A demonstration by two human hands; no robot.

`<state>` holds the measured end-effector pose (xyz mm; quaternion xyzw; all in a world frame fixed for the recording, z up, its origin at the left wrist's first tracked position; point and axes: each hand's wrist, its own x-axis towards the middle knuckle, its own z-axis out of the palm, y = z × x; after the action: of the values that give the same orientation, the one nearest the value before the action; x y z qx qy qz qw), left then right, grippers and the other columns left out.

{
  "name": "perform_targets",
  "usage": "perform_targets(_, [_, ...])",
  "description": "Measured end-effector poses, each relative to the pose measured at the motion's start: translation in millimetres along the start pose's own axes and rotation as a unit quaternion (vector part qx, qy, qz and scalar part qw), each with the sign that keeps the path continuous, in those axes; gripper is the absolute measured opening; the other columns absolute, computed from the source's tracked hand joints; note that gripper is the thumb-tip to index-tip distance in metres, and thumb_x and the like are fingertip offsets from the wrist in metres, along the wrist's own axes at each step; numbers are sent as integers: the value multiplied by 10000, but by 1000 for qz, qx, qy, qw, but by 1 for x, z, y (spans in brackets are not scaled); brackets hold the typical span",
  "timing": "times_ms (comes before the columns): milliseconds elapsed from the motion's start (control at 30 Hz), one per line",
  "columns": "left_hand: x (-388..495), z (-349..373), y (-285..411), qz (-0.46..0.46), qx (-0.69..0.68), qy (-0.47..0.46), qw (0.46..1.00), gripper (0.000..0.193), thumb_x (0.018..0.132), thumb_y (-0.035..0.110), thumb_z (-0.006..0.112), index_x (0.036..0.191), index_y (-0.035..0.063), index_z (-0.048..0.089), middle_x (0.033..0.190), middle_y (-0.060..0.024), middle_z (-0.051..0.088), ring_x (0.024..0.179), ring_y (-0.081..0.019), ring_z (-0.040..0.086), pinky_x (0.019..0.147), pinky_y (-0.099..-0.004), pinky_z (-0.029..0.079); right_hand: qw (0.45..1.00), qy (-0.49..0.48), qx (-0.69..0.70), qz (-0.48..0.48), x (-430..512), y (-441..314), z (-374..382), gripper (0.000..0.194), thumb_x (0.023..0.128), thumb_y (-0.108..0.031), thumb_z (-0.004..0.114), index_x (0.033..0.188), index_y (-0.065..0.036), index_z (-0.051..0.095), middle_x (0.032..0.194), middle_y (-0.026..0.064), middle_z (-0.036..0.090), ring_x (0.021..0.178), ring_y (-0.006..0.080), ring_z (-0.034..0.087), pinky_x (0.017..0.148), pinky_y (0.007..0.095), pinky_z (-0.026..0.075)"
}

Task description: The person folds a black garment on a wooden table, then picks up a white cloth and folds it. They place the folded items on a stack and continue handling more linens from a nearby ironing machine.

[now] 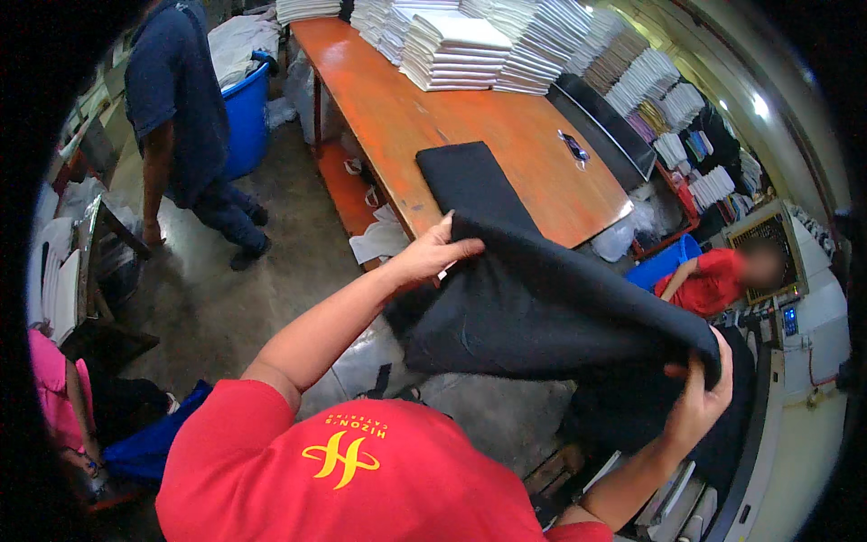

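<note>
A large black cloth [542,311] hangs between my two hands in front of me. My left hand [447,251] pinches its upper left corner beside the table's near edge. On the right, my right hand [704,379] grips the other end, fingers partly behind a fold. A folded black cloth [467,176] lies on the orange wooden table [379,108], its near part hidden by the cloth I hold. Whether the two cloths are joined cannot be told.
Stacks of folded white cloths [457,51] stand on the table, with a phone [574,146] nearer. A walking person [179,115] passes a blue tub [245,125] at left. One person in red [701,281] is at right, another in pink [64,389] at lower left. A machine [813,325] stands right.
</note>
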<state>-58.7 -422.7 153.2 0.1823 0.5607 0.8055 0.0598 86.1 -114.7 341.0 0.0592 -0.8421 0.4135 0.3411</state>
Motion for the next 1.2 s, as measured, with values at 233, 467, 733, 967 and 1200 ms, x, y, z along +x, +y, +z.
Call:
perform_targets(233, [130,-88,36,-23,78,107,991,305,954,313,547,1106,60,624,988,-25,650,879,-107,597,801,-279,469,972,-162,2,169,96,108,101,215,871,-184,676,1014,-26,653,748,-21,539,591,67,499,520,217,420])
perform_targets(467, [312,-84,143,106,268,-1,958,519,933,520,516,1071,32,628,951,-37,662,886,-143,588,831,-311,442,998,-49,30,-18,213,164,110,271,870,-176,698,1071,-4,639,969,1,620,898,117,552,854,253,408])
perform_targets(733, [334,-166,134,130,364,-42,921,478,963,464,485,1046,10,611,933,2,617,871,-112,547,790,-257,441,993,-52,47,97,149,179,167,458,749,-255,811,1070,16,628,957,31,620,913,146,574,848,298,448])
perform_targets(967, [305,-286,-26,-295,171,-172,924,402,965,361,542,1107,-5,628,1024,-15,652,940,-97,575,857,-276,462,859,-160,154,461,18,187,320,247,833,-171,704,990,6,633,874,19,619,866,123,569,777,279,460])
perform_targets(1200, [393,-321,-128,-467,17,-130,874,614,916,541,526,1236,18,569,1136,-84,639,1036,-178,590,961,-338,431,700,138,389,583,46,243,388,653,943,-487,526,1325,37,441,1269,117,552,1116,217,555,954,341,435])
